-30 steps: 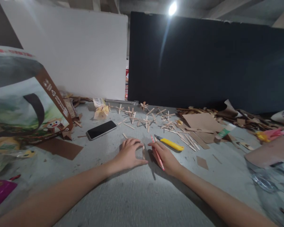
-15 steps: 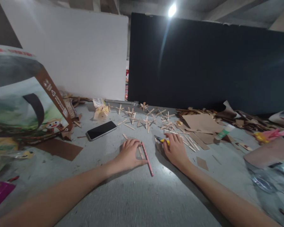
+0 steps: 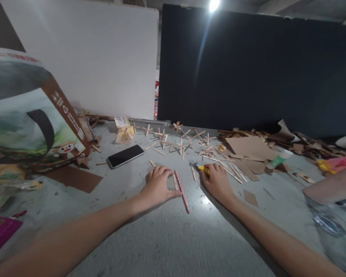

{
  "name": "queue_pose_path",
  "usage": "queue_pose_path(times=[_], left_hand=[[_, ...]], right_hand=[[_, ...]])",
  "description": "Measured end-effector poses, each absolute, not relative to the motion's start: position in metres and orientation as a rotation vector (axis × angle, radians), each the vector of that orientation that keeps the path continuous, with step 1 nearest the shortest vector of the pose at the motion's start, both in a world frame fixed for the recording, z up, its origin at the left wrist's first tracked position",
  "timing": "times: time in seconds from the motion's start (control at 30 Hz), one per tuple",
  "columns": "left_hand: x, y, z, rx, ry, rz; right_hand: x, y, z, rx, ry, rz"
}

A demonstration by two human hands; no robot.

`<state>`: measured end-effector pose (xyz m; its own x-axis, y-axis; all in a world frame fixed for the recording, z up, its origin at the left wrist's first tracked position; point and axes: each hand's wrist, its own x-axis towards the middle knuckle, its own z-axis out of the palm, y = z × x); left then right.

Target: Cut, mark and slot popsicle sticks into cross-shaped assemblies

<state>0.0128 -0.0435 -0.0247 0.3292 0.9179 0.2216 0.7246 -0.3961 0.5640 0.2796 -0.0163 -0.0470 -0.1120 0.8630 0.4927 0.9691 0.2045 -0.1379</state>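
So over on the left we've got the big printed box [image 3: 31,115] leaning at the edge of the grey surface [image 3: 167,238], with a phone [image 3: 125,156] lying flat a bit further in. Neither is near the action, so no worries there.

Our left hand [image 3: 158,186] is flat-ish on the surface, fingers spread and pressing down on a small wooden strip [image 3: 175,182]; it isn't gripping anything, just pinning. Right beside the thumb lies the pink pencil [image 3: 182,191], loose and touching nothing but the surface. We reckon that one could roll or get nudged off line if either hand shifts sideways.

Our right hand [image 3: 217,181] is curled over the yellow utility knife [image 3: 201,167], fingers closed around its body with the tip poking out toward the left. That's the bit that bothers us: the blade end points toward the pinning hand, and they sit near each other. A slip while cutting the strip could run it straight at those fingertips.

Further right, the loose sticks [image 3: 233,171] and cardboard scraps [image 3: 249,148] crowd the elbow side, so a sweep of the arm could scatter them.
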Motion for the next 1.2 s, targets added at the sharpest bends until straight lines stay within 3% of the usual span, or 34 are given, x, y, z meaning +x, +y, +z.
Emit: queue_pose_path(times=[0.53, 1.2], left_hand=[[0.013, -0.043, -0.021, 2.270, 1.401, 0.690], [0.011, -0.034, -0.020, 2.209, 1.442, 0.615]], right_hand=[[0.276, -0.029, -0.041, -1.445, -1.957, 0.042], [0.271, -0.033, -0.038, -1.421, -1.984, 0.151]])
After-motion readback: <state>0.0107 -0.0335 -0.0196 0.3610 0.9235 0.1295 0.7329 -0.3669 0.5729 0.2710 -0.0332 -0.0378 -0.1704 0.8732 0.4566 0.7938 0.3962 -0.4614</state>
